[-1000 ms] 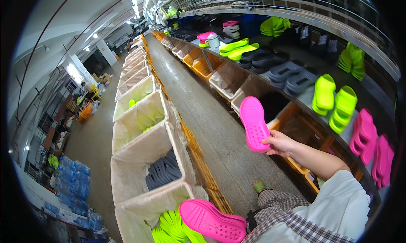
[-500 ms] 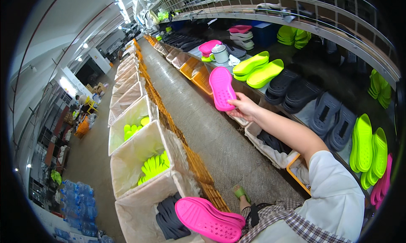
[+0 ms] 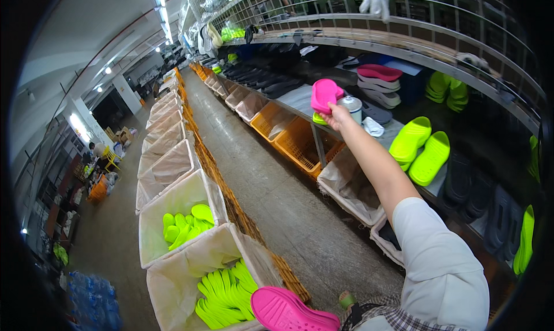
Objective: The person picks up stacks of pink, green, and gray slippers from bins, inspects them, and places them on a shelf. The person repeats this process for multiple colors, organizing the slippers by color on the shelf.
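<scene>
Your right hand [image 3: 336, 115] reaches out to the shelf [image 3: 404, 129], fingers closed around 1 pink slipper [image 3: 324, 94] held just above it, beside a white jar [image 3: 351, 108]; a second pink slipper [image 3: 291, 311] sits at the lower edge; your left hand is hidden, so its grip is unclear.

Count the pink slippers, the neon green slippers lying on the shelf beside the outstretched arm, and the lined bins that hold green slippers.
Pink slippers: 3, the pink slipper in the right hand, one at the lower edge, one atop the shelf stack
Neon green slippers beside the arm: 2
Lined bins holding green slippers: 2
Total: 7
</scene>
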`<state>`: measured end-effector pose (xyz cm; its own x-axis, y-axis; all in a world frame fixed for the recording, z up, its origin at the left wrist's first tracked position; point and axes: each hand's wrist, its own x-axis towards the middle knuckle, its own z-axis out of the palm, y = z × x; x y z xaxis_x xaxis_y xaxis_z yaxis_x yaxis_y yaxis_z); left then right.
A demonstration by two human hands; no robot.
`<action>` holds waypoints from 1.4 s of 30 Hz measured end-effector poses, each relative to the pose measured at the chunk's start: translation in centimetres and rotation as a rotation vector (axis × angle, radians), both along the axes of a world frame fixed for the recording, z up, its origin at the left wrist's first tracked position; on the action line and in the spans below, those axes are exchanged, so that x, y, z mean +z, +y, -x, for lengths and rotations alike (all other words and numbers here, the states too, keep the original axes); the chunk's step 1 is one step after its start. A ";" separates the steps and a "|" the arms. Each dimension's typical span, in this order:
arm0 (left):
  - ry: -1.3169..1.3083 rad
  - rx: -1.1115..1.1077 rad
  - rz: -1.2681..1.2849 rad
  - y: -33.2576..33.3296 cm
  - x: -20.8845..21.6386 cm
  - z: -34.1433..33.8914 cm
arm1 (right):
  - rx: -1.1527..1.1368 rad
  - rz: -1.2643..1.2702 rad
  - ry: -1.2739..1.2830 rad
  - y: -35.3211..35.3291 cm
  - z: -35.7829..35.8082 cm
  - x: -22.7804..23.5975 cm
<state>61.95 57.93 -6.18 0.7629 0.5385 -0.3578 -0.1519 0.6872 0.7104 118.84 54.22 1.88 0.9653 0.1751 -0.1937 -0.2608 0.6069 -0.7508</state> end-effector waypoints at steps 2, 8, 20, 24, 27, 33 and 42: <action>0.007 0.002 0.012 1.9 -0.5 -1.6 | -0.063 -0.043 0.023 1.4 -3.3 -1.0; 0.026 -0.018 0.017 4.3 -1.0 -4.2 | -0.257 -0.294 0.020 3.4 -5.6 -3.4; -0.170 -0.135 0.017 -0.6 -0.2 -2.7 | 1.214 0.111 0.005 -8.6 41.0 -12.6; -0.335 -0.256 -0.019 -5.9 1.5 -1.1 | 1.048 -0.230 0.401 -15.5 46.8 -13.6; -0.195 -0.304 -0.210 -11.5 3.6 2.9 | 0.918 -0.205 0.241 -21.9 49.0 -11.5; -0.179 -0.388 -0.087 -19.5 3.9 9.7 | 0.843 0.444 -0.416 -33.9 55.8 -4.8; -0.753 -0.275 0.594 -30.2 1.3 25.1 | 0.852 -0.764 0.359 -44.1 64.5 1.1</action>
